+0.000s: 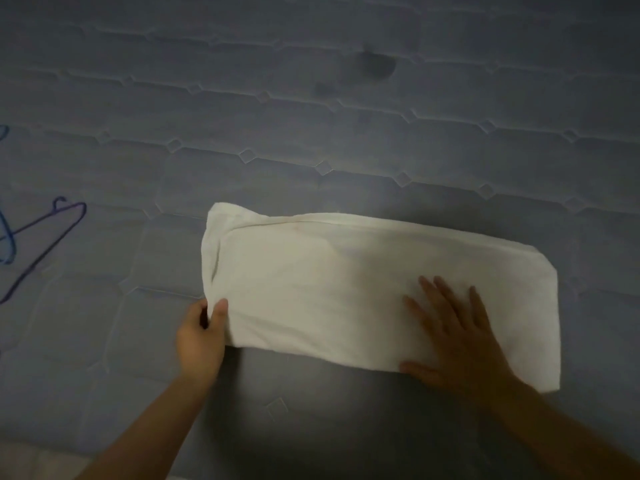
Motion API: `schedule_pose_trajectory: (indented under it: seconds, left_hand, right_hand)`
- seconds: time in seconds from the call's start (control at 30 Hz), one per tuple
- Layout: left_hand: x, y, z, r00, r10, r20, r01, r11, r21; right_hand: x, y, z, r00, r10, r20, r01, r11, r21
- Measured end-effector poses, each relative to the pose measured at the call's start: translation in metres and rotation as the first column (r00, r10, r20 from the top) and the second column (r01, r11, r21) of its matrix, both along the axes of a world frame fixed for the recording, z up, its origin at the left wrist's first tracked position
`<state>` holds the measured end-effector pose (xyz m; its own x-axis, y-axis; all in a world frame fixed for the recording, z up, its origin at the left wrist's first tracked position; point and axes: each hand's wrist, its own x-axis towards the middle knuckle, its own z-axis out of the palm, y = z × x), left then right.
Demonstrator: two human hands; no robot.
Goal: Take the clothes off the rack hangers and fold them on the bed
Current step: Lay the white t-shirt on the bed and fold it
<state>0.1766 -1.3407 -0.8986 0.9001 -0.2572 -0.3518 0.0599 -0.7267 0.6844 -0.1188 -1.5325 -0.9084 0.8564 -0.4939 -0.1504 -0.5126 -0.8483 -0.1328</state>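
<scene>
I see a white garment (346, 282) lying flat on the bed (311, 126), folded into a long rectangle. Its long axis runs left to right across my view, tilted a little so that the right end sits nearer to me than the left. The far long edge shows a straight seam or fold line; the left end is bunched and slightly rolled, while the right end is squarer with a clipped far corner.

My left hand (201, 336) is at the near left corner of the garment and pinches it, thumb on top of the cloth and the other fingers curled underneath the edge. My right hand (457, 337) lies flat on the near right part of the garment, fingers straight and spread, palm down and pressing on the cloth, with the thumb pointing left along the near edge.

The bed surface is a grey-blue quilted mattress with stitched lines and small diamond tufts, and a dark patch shows on it well beyond the garment. At the left edge of my view, well apart from the garment, blue wire hangers (41, 244) lie on the mattress; how many there are I cannot tell, as they overlap and run out of frame.
</scene>
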Motion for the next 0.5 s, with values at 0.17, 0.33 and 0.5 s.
schedule_pose_trajectory:
  seconds: [0.17,0.33,0.5]
  left_hand:
    - [0.011,-0.005,-0.002,0.999,0.032,-0.011,-0.033,0.994,-0.106]
    - [0.032,0.011,-0.002,0.999,0.036,-0.019,-0.037,0.997,-0.071]
    - [0.055,0.025,-0.003,0.987,0.161,0.005,-0.161,0.987,-0.012]
  right_hand:
    - [-0.010,0.002,-0.011,0.994,0.022,-0.107,-0.024,1.000,-0.013]
    - [-0.035,-0.007,-0.007,0.981,0.061,-0.182,-0.062,0.998,0.000]
    - [-0.056,-0.016,0.000,0.971,-0.087,-0.224,0.104,0.992,0.066]
